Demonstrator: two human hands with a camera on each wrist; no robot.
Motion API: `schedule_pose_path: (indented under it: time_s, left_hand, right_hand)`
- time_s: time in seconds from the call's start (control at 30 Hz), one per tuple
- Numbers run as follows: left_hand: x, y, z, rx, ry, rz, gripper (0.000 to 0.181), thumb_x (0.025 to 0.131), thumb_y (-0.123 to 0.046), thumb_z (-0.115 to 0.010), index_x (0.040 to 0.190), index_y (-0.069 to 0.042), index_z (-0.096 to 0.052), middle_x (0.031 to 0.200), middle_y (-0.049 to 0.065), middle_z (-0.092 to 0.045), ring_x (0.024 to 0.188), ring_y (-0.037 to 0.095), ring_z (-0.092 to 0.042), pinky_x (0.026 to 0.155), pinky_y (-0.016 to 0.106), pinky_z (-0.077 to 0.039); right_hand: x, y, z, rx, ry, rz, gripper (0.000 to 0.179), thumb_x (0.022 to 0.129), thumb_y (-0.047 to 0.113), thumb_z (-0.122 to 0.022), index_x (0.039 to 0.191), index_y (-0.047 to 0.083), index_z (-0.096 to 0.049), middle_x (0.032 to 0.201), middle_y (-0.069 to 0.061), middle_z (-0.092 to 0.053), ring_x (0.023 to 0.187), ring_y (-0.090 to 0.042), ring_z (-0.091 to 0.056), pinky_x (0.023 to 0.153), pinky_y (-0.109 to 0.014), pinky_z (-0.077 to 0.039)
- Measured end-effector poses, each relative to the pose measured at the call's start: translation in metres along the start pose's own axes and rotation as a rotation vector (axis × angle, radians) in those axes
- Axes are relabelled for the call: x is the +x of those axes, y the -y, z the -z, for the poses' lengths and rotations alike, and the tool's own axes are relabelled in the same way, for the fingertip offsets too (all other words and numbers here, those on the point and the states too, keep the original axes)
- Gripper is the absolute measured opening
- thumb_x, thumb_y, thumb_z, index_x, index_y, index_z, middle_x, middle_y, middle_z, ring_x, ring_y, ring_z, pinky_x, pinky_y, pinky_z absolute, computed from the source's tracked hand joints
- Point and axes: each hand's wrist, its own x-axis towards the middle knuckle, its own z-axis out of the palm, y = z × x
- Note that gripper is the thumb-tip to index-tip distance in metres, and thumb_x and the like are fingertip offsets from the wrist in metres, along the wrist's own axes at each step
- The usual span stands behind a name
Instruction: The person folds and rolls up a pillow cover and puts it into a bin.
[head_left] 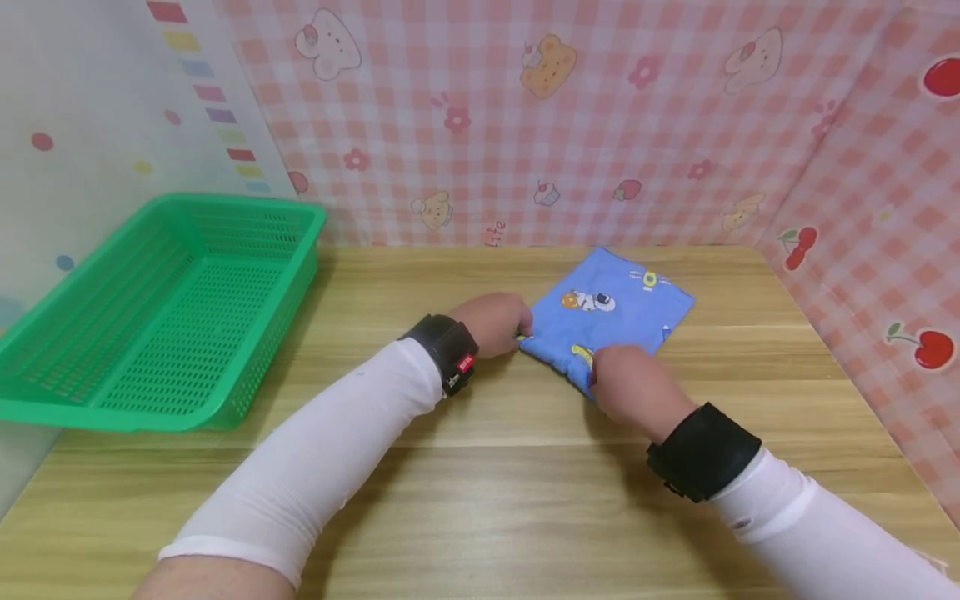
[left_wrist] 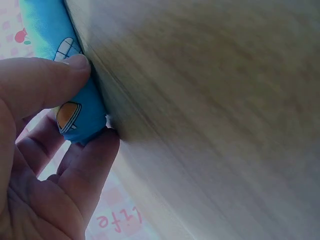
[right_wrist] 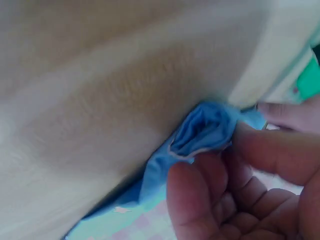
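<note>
the blue cloth (head_left: 630,325) lies on the wooden table (head_left: 465,517), right of the green basket (head_left: 168,421), its flat part stretching away toward the checked wall (head_left: 480,175) and its near-left edge gathered into a roll (head_left: 555,358). it looks light, soft and thin, so it should bend easily and be in no danger of breaking; it may be a little slick, and the layers could slip loose if one end is let go. the two ends of the roll seem the best places to take hold, with fingertips rather than a full fist.

the left hand (head_left: 491,323) pinches the left end, its thumb (left_wrist: 70,75) laid across the printed side and fingers curled beneath, so the gap is only as wide as the roll. the right hand (head_left: 641,390) pinches the other end between thumb and bent fingers, right beside the coiled layers; how hard either one squeezes, i cannot tell.
</note>
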Motion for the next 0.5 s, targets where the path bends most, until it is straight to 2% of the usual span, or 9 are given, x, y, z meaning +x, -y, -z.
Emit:
schedule_pose_path:
  time_s: [0.1, 0.23, 0.5]
  left_hand:
    - [-0.0024, -0.0030, 0.0018, 0.008, 0.012, 0.003, 0.018, 0.097, -0.012, -0.073, 0.114, -0.013, -0.079, 0.120, 0.004, -0.077, 0.111, 0.020, -0.070, 0.104, 0.036, -0.054]
    - [-0.0036, -0.0049, 0.0028, 0.011, 0.023, 0.017, 0.020, 0.099, -0.012, -0.070, 0.117, -0.013, -0.079, 0.121, 0.002, -0.076, 0.113, 0.020, -0.069, 0.106, 0.036, -0.054]
    - [-0.0029, -0.0057, 0.0022, 0.005, 0.042, 0.043, 0.024, 0.101, -0.012, -0.068, 0.123, -0.014, -0.077, 0.129, 0.003, -0.074, 0.122, 0.022, -0.066, 0.112, 0.038, -0.050]
  right_hand:
    - [-0.0060, 0.0047, -0.0069, -0.071, -0.064, 0.040, 0.005, 0.094, 0.004, -0.067, 0.091, 0.000, -0.066, 0.078, -0.008, -0.062, 0.071, -0.022, -0.057, 0.067, -0.039, -0.056]
    - [-0.0092, 0.0050, -0.0115, -0.113, -0.109, 0.087, 0.007, 0.093, 0.002, -0.070, 0.093, -0.002, -0.064, 0.078, -0.009, -0.062, 0.071, -0.021, -0.058, 0.071, -0.042, -0.060]
    - [-0.0070, 0.0030, -0.0095, -0.119, -0.073, 0.099, 0.005, 0.097, 0.001, -0.062, 0.096, -0.003, -0.064, 0.079, -0.010, -0.062, 0.071, -0.021, -0.058, 0.072, -0.042, -0.060]
